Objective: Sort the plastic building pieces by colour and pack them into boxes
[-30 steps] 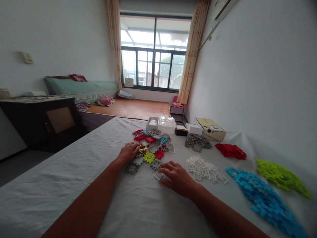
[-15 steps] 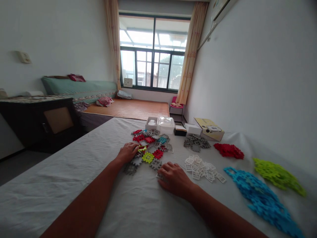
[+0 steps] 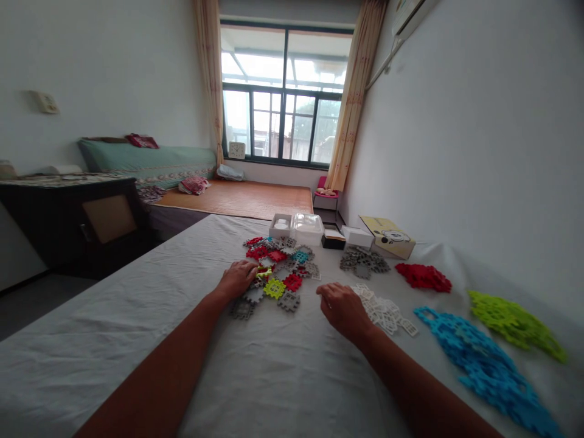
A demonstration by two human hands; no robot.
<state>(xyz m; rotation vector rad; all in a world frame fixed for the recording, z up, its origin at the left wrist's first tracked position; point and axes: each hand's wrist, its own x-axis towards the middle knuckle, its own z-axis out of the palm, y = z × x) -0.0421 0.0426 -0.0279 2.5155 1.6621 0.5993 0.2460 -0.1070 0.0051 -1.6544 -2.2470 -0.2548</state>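
Blue pile [image 3: 486, 359] sits near the cloth's [image 3: 274, 371] right edge, green pile [image 3: 511, 322] beside it; kept apart by colour, probably so they don't mix. My right hand [image 3: 342, 307] is just left of the white pile [image 3: 385, 315], fingers curled close together; can't tell if they pinch anything. My left hand [image 3: 236, 280] is at the left side of the mixed heap [image 3: 292, 282], fingers bent and close, tips at a yellow-green piece [image 3: 263, 272], maybe steadying it; grip unclear. Heap lies mid-cloth: flat, notched pieces with grid holes, red, grey, teal, yellow-green, overlapping. Red pile [image 3: 424, 277] and grey pile [image 3: 364, 261] further back. Clear tub [image 3: 307, 230], black box [image 3: 333, 241] and yellow box [image 3: 395, 238] stand along the far edge, likely out of my hands' way.
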